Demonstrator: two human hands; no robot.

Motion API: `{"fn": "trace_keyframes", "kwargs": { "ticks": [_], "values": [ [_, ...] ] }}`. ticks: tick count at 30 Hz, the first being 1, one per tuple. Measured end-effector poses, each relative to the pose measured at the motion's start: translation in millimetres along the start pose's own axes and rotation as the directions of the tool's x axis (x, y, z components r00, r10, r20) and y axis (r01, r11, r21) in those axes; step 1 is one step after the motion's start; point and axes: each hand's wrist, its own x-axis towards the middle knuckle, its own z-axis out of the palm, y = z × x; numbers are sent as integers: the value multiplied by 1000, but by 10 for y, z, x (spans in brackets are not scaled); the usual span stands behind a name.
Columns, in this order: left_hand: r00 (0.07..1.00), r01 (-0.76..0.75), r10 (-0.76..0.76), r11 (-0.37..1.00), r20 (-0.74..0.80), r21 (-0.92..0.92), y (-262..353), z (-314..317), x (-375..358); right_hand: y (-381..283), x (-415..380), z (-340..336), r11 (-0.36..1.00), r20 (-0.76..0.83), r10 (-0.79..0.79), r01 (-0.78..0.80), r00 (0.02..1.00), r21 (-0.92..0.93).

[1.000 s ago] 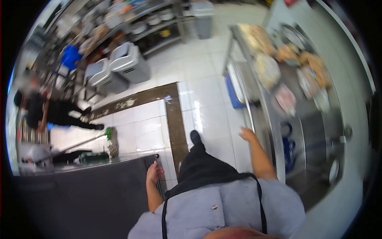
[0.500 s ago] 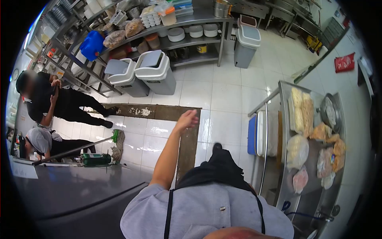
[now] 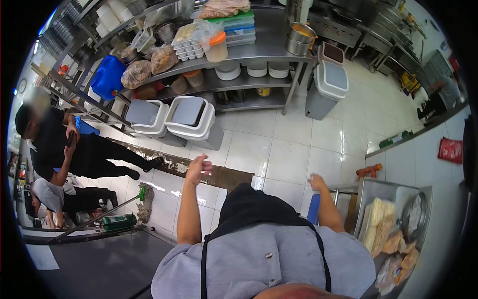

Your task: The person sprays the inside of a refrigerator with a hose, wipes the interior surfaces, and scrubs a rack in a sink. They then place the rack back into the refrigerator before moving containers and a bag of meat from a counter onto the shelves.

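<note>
My left hand [image 3: 198, 170] is held out in front of me over the tiled floor, its fingers loosely bent and apart with nothing in them. It points toward two grey-and-white lidded bins [image 3: 191, 119], well short of touching them. My right hand [image 3: 316, 182] hangs out on the other side, near the steel table [image 3: 366, 192]; it looks small and its fingers are hard to make out. No object shows in it. Beside my right forearm is a blue-sided box [image 3: 313, 209], partly hidden. My black apron [image 3: 256, 212] covers my front.
Ahead stands a steel shelf table [image 3: 271, 42] with egg trays [image 3: 186, 42], an orange-lidded tub [image 3: 216, 47] and pots. Another bin [image 3: 326, 88] is at its right end. Bagged food [image 3: 377, 224] lies at right. At left are two people, a mop [image 3: 145, 204] and a dark counter [image 3: 109, 261].
My view has moved forward, bringing the shelf table and bins closer. My left hand has shifted left, and my right hand has come into view. The food table has slid lower.
</note>
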Motion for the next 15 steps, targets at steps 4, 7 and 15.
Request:
{"fn": "trace_keyframes", "kwargs": {
  "ticks": [4,7,15],
  "values": [
    [969,-220,209,973,-130,-75,804,-351,380,-1501,1311,-1233,878,17,-28,17,999,479],
    [900,-399,396,917,-182,24,1793,-476,771,-2476,2186,-2048,717,28,-183,114,983,688],
    [578,-806,814,580,-57,119,4896,627,2015,-4623,4241,-4269,546,-349,-428,546,834,636]
  ]
}}
